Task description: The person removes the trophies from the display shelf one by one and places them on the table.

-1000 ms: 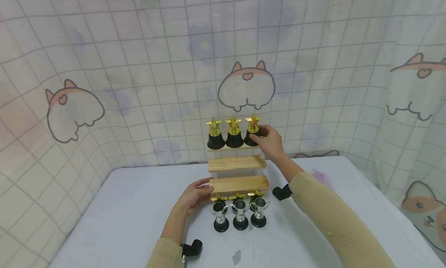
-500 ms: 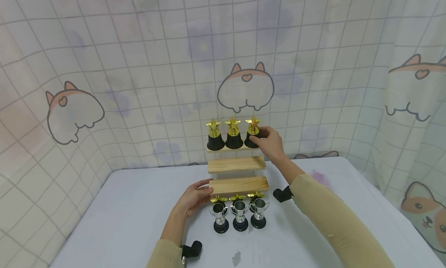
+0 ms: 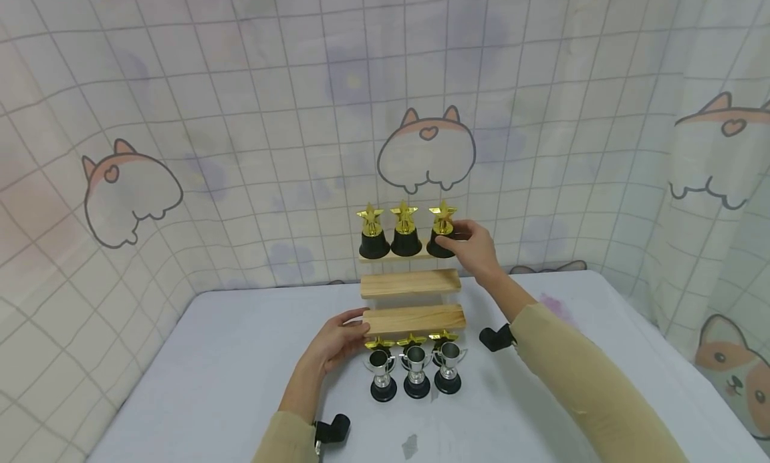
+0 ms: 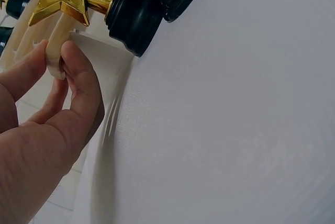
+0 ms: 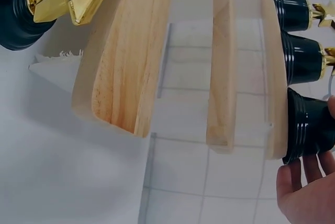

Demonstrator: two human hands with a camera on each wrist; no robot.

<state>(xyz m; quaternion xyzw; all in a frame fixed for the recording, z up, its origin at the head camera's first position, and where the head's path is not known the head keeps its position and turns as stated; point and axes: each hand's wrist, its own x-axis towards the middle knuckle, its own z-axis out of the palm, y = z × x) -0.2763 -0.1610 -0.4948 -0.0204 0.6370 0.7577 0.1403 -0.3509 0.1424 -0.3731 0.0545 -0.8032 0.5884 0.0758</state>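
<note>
Take the pale wooden stand [image 3: 411, 284], with its 3 stepped boards, as a clock dial, with 12 o'clock on the side by the gridded backdrop [image 3: 271, 102]. Over at 2 o'clock, the person's right hand [image 3: 475, 249] grips the black base of a gold star trophy [image 3: 443, 226], thumb across the front. That trophy is upright at 1 o'clock, at the right end of the top board, its base against the wood. Sharing the board are 2 matching trophies [image 3: 406, 242], at 11 and 12 o'clock, set close together, with a slightly wider gap before the gripped trophy.

Down at 8 o'clock, the left hand [image 3: 338, 339] pinches the left end of the lowest board [image 3: 415, 321] between thumb and fingers. At 6 o'clock, just in front of that board, 3 more star trophies [image 3: 379, 343] stand partly hidden behind 3 silver cups [image 3: 416, 371] on black feet, all on the white table [image 3: 216, 363]. Tan sleeves [image 3: 589, 389] come in from 4 and 7 o'clock, a small black device [image 3: 496, 338] at each wrist.
</note>
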